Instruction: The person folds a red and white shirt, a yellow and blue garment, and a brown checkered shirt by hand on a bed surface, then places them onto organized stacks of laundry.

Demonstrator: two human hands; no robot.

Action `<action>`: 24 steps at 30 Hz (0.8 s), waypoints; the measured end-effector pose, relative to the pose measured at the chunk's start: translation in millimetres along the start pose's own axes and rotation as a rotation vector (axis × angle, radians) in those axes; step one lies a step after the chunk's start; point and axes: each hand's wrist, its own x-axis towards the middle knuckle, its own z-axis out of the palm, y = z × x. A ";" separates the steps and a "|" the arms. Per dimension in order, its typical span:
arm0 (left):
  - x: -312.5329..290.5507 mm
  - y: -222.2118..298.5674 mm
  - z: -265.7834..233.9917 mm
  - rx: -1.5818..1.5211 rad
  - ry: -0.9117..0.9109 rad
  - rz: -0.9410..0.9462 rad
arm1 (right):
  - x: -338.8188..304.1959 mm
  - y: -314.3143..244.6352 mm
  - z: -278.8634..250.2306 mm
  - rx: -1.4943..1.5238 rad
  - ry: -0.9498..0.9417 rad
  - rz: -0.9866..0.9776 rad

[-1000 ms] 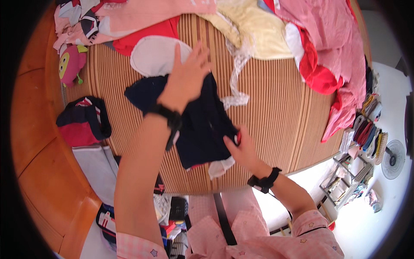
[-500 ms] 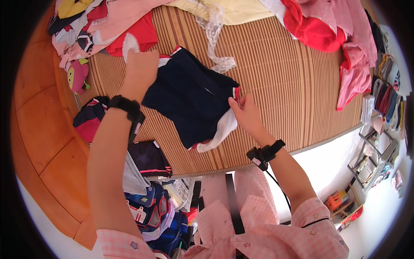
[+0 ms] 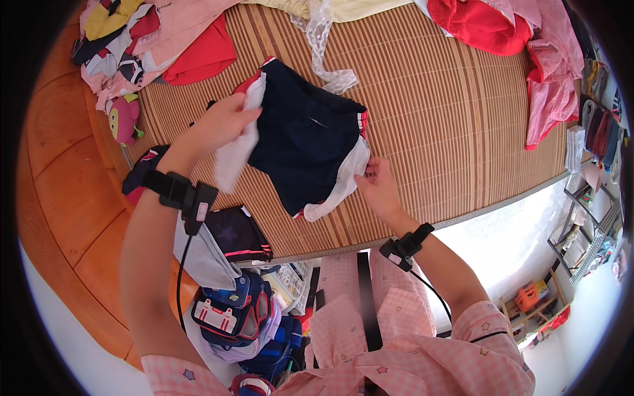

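A navy top (image 3: pixel 307 135) with white sleeves and red trim lies spread on a striped bamboo mat (image 3: pixel 436 132). My left hand (image 3: pixel 221 125) is closed at the top's left side, gripping its white sleeve (image 3: pixel 236 158). That sleeve's lower end hangs below my fingers, slightly blurred. On the other side, the right white sleeve (image 3: pixel 340 181) runs down along the top's edge. My right hand (image 3: pixel 380 188) is beside it, thumb touching the sleeve's edge and the other fingers curled but apart from the thumb.
Piled clothes (image 3: pixel 125 46) and a pink plush toy (image 3: pixel 123 120) lie at the far left. Red and pink garments (image 3: pixel 482 30) fill the far right. A folded dark garment (image 3: pixel 234 234) sits by the mat's near edge. Below are bags (image 3: pixel 231 317); an orange wooden panel (image 3: pixel 72 198) stands left.
My left hand has brought the left sleeve inward and down across the top's side. My right hand has slid from the shoulder trim down beside the right sleeve. The view has shifted slightly.
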 end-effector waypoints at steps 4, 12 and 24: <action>3.4 13.9 29.8 -0.642 -0.052 -0.089 | 2.7 -4.5 -14.5 -0.191 -0.272 0.211; 62.5 -30.5 11.3 0.133 0.422 0.400 | -18.7 -44.3 -7.3 0.372 -0.384 0.642; 84.8 -6.1 4.1 0.574 0.422 0.520 | 42.1 -67.3 10.0 -0.312 0.041 -0.319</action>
